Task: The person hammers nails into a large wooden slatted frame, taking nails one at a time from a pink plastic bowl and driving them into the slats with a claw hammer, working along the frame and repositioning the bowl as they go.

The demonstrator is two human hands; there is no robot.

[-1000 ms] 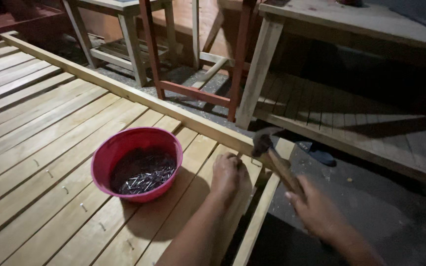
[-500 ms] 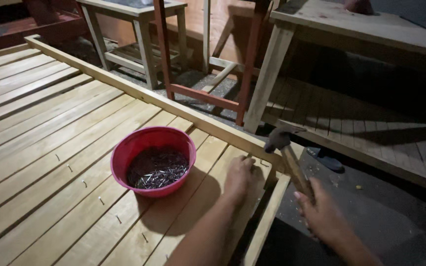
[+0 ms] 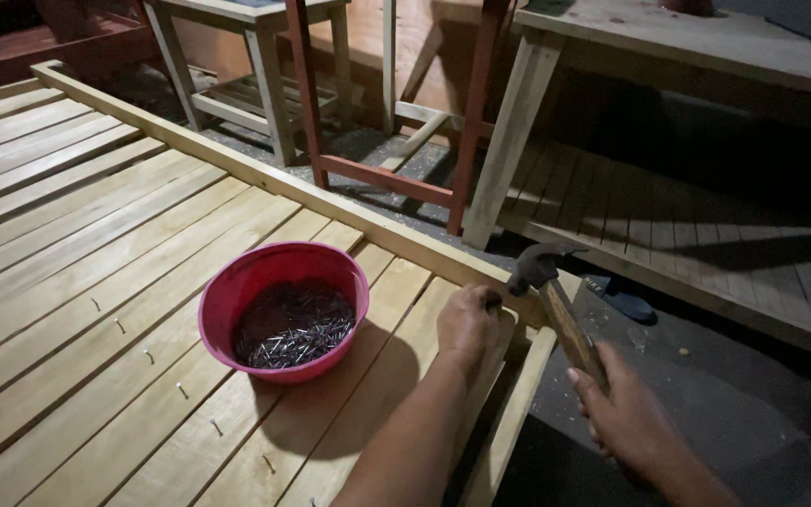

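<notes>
Hammer: one (image 3: 556, 305), wooden handle, dark metal head; the head hangs just above the frame rail (image 3: 265, 174) at the slat panel's near corner, close beside the left fingertips.
Right hand: (image 3: 626, 418) fist wrapped around the lower handle, thumb along the wood, hammer angled up and to the left.
Left hand: (image 3: 469, 319) palm down on the end slat, fingers pinched together at the rail next to the hammer head; what they pinch is too small to tell. Forearm runs up from the bottom edge.
Bowl: one (image 3: 283, 310), pink, round, sitting on the slats just left of the left hand, not touching it.
Nails in bowl: a dark heap (image 3: 293, 329), too many to count.
Nails in slats: about six (image 3: 119, 326) stand half driven in a diagonal row, left of and below the bowl.
Surface: slat panel (image 3: 68, 235), about ten pale boards in view.
Beyond: one red frame (image 3: 382, 178), two pale wooden pieces of furniture (image 3: 255, 56) (image 3: 687, 42).
</notes>
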